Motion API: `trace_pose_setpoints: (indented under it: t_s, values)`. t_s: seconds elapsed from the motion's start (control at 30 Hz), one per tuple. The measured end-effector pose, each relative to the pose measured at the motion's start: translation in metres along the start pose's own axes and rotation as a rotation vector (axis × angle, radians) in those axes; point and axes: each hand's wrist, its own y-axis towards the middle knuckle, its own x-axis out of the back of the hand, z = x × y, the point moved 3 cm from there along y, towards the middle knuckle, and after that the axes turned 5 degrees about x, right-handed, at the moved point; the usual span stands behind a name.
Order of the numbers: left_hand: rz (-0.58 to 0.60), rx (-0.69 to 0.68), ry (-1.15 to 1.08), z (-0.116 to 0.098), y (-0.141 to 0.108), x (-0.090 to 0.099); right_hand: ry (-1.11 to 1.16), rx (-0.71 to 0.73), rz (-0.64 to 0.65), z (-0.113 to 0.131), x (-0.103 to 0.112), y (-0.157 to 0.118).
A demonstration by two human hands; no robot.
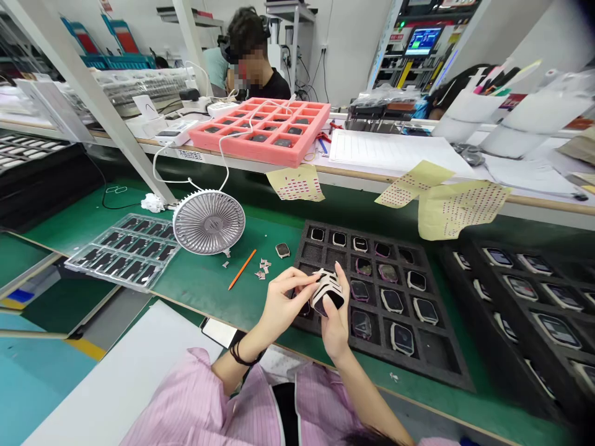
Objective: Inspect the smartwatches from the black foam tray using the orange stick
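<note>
In front of my chest, my right hand [335, 328] is closed around what looks like a small stack of smartwatches [328, 297], with silvery rims and dark faces. Its thumb presses the lower edge while the fingers wrap the far side. My left hand [284, 302] is closed in a pinch at the upper left side of the stack; its fingertips partly hide what they grip. Beneath both hands lies a black foam tray [325, 255] with watch cases in many of its pockets. A single smartwatch [282, 250] rests on the green mat just beyond my left hand.
An orange stick [242, 269] and small metallic pieces [263, 269] lie left of my hands, near a round fan [209, 222]. Further left is a clear tray [111, 282] of black parts. More watch trays [525, 371] stand right. A pink foam tray [307, 144] sits on the shelf; a person works behind it.
</note>
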Motion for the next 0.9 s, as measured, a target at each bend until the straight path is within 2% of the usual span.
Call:
trace_pose_setpoints:
  t_s: [0.17,0.23,0.37,0.47,0.67,0.77,0.83,0.9]
  values:
    - [0.050,0.033,0.015,0.004,-0.008,-0.002,-0.022,0.014,-0.017,-0.001,0.000,-0.001]
    - [0.177,0.118,-0.034,0.010,-0.012,-0.005,-0.020,0.009,-0.048,0.000,0.000,0.000]
    - [0.517,0.307,-0.288,0.027,-0.019,-0.011,-0.059,0.012,-0.111,-0.002,0.004,0.002]
    - [0.617,0.350,-0.359,0.034,-0.023,-0.010,-0.099,0.030,-0.097,-0.005,0.007,0.001]
    - [0.597,0.375,-0.218,0.032,-0.027,0.004,-0.111,0.007,0.004,-0.008,0.008,0.000]
    - [0.612,0.319,-0.044,0.034,-0.020,0.019,-0.138,-0.035,0.077,-0.009,0.005,0.002]
    - [0.472,0.261,0.153,0.040,-0.009,0.035,-0.153,-0.057,0.101,-0.011,0.003,0.003]
    - [0.212,0.222,0.417,0.051,0.004,0.054,-0.152,-0.064,0.094,-0.012,0.002,0.003]
